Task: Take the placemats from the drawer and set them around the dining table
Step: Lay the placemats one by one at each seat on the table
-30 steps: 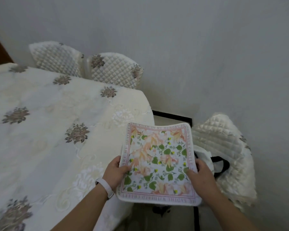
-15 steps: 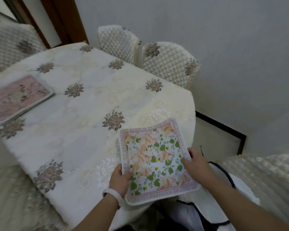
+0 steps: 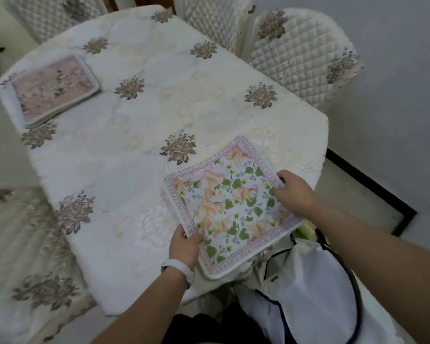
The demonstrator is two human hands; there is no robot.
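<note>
A floral placemat (image 3: 230, 207) with green leaves and peach flowers lies over the near right corner of the dining table (image 3: 134, 135), its near edge overhanging. My left hand (image 3: 185, 244) grips its near left edge. My right hand (image 3: 294, 192) pinches its right edge. A pink floral placemat (image 3: 49, 89) lies flat on the table's far left side. The table wears a cream cloth with embroidered brown roses.
Quilted chair covers stand at the far side (image 3: 303, 58) and far left (image 3: 47, 16). Another covered chair (image 3: 23, 256) sits at the near left. A white bag with black trim (image 3: 315, 289) rests on the chair below my right arm. A wall runs along the right.
The view has swung left and down over the table. The floral placemat has come forward onto the table's near right corner, both hands still holding it.
</note>
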